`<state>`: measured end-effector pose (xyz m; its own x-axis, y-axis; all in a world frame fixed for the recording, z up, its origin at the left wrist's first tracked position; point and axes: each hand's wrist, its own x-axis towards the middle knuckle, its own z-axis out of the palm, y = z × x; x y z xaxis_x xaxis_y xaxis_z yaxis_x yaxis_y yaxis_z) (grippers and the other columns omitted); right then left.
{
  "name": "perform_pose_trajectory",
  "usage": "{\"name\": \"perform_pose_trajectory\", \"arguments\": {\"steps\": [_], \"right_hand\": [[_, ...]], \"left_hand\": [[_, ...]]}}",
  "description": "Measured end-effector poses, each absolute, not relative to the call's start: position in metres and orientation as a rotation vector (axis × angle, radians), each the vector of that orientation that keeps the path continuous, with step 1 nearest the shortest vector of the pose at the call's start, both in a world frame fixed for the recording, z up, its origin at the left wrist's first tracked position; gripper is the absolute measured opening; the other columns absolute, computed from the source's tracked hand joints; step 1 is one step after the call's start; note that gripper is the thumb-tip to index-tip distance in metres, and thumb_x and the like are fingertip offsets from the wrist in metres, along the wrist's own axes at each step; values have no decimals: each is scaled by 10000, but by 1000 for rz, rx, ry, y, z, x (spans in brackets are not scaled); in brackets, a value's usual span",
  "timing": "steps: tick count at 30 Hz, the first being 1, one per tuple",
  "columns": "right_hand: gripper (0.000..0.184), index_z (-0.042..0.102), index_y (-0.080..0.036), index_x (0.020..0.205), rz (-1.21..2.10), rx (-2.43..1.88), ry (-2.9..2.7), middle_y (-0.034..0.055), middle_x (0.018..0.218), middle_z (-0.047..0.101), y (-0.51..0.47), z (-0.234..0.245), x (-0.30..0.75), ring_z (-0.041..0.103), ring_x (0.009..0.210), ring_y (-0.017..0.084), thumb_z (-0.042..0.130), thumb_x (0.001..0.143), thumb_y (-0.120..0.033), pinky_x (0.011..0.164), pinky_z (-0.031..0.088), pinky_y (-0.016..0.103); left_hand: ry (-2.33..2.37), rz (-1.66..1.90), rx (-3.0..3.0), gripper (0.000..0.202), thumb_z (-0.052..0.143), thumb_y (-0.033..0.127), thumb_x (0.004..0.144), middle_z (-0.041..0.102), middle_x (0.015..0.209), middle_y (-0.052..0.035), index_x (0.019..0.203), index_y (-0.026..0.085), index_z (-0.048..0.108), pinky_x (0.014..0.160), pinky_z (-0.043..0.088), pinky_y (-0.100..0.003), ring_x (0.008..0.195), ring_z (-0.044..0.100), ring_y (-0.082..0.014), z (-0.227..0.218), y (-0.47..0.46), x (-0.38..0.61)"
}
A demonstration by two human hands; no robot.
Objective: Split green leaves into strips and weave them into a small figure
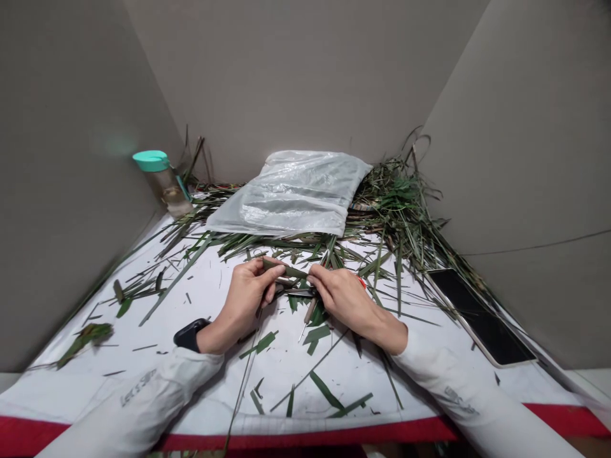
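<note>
Lying beyond the held leaf strip (292,271), a plastic bag (298,191) overlaps piled leaves (398,194).

- Table cover (200,401): white, matt, paper or cloth undetermined; red band (267,440) along near edge, matt, cloth-like.
- Leaf strip (292,271), held: plant fibre, smooth, low sheen.
- Leaf heap (396,191), far right corner: dry-looking plant matter, rough overall, mostly dull.
- Bag (291,194), toward far edge: thin translucent plastic, wrinkled, glossy highlights.
- Bottle (165,187), far left corner: see-through body, plastic or glass undetermined; lid (151,160) smooth, plastic-looking.
- Flat device (482,318), right edge: smooth, glossy dark face.
- Slim tool (310,310), mid-table: bright metal tip, dull handle.
- Sleeves (143,401): thin cloth, matt, printed lettering.
- Wall panels (305,76): smooth, matt.
</note>
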<state>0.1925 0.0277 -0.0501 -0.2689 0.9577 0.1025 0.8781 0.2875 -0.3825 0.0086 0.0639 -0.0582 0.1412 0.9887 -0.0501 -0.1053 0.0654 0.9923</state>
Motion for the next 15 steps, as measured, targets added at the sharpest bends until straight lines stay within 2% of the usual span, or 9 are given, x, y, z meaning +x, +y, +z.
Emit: {"name": "perform_pose_trajectory", "arguments": {"steps": [6,11,15], "right_hand": [[191,594,-196,894,406,-1627,-2224,12,696,621,29,-49,198,536,598,151,447,1014,-219,608,283,268],[227,586,-196,831,472,-1583,-2191,1,688,619,27,-45,200,551,615,143,459,1016,-231,624,307,261],[283,557,-206,804,741,-1446,-2153,-47,597,595,21,-38,197,564,562,114,430,1043,-288,638,360,233]], "left_hand": [[1003,1050,1177,274,746,388,731,668,562,-10,749,134,645,340,242,-177,327,376,-38,-57,66,7],[995,1038,1200,285,664,411,810,646,492,-8,730,139,635,357,254,-192,306,347,-41,-60,63,8],[1005,1009,1260,283,653,396,823,517,359,42,689,147,654,336,230,-196,280,341,-60,-62,57,9]]}}
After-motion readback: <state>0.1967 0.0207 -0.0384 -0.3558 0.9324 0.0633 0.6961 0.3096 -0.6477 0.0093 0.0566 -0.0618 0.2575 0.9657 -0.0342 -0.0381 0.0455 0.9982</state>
